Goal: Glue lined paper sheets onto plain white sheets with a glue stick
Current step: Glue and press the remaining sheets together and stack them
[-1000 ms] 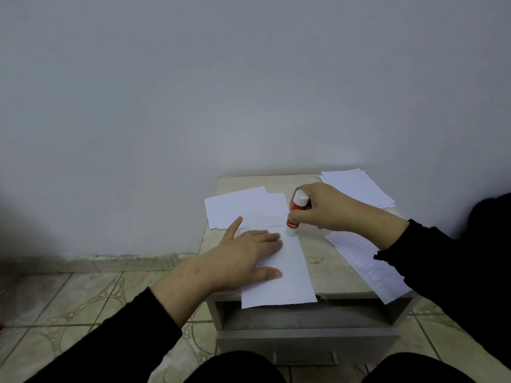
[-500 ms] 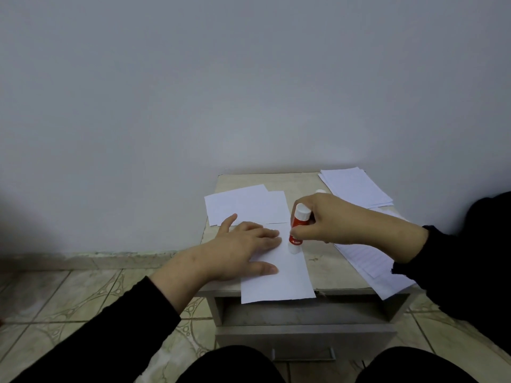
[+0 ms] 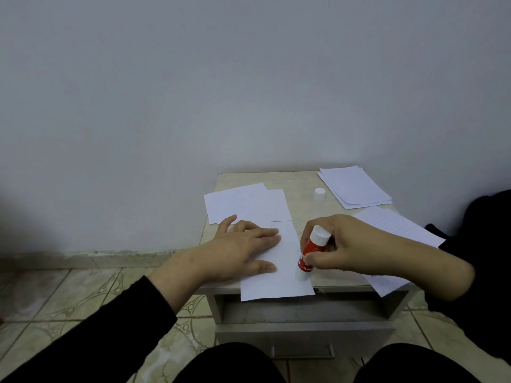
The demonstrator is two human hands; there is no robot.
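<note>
Head view: left hand (image 3: pixel 237 250) flat, fingers straight, pressing plain white paper sheet (image 3: pixel 279 272); right hand (image 3: pixel 343 244) grasping red-and-white glue stick (image 3: pixel 311 251), tip on sheet's right edge.

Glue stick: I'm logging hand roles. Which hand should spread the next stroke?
Right: it already grips the glue stick, tip on the sheet. The left lies flat, pinning it.

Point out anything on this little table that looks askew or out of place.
Two sheets overhang the table's front edge: the plain sheet under the left hand, and the lined sheet beneath the right forearm. The glue cap sits loose near the back. Nothing looks spilled or torn.
</note>
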